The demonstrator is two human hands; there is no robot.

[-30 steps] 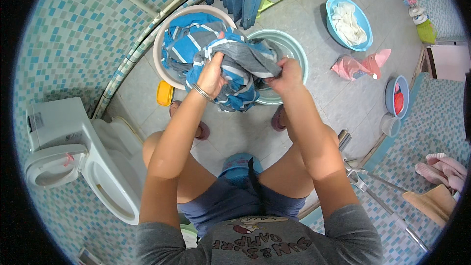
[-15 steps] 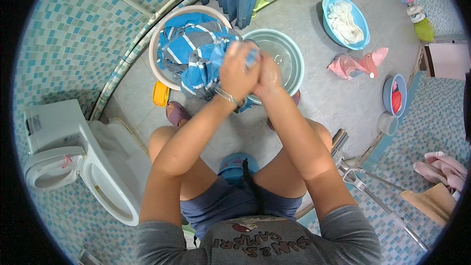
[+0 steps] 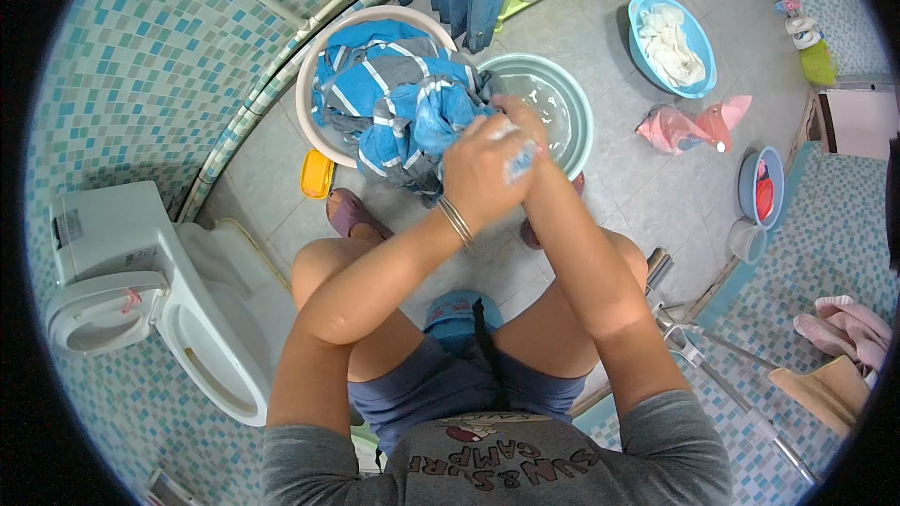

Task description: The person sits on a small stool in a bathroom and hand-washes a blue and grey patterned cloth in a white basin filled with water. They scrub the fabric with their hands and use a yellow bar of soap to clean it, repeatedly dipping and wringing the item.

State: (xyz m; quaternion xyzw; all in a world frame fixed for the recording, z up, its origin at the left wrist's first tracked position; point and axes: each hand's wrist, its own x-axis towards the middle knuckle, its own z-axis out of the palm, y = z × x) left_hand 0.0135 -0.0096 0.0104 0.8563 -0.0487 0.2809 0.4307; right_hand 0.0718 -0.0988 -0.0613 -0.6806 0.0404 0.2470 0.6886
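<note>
Both hands are at the centre of the work area, beyond the knees. The left hand (image 3: 487, 169) crosses over the near part of the right hand (image 3: 523, 120), and the two are pressed together. The fingers of both are partly hidden; whether either hand pinches anything cannot be told. A pale blue-white patch (image 3: 519, 161) shows at the right side of the left hand; suds or a small object, cannot tell. Thin metal bangles (image 3: 457, 223) circle the left wrist.

Striped cloth (image 3: 370, 84), blue and grey with white bands: bunched, lying to the left and far side of the hands. Most of it sits in the cream basin (image 3: 302, 98); the nearest folds hang over that basin's near right rim. Its right-hand folds run up to the left hand in this view; actual contact is unclear.

Aqua basin (image 3: 587, 126): just right of the cream basin, holding clear liquid. The right hand is over its near left part, with the fingers toward the cloth.

Surroundings: a yellow container (image 3: 317, 175) stands on the floor near the cream basin, at its near left. Well to the far right, a light-blue basin (image 3: 708, 70) contains white cloth (image 3: 670, 45). A pink bag (image 3: 673, 129) lies on the floor nearer than that basin.
</note>
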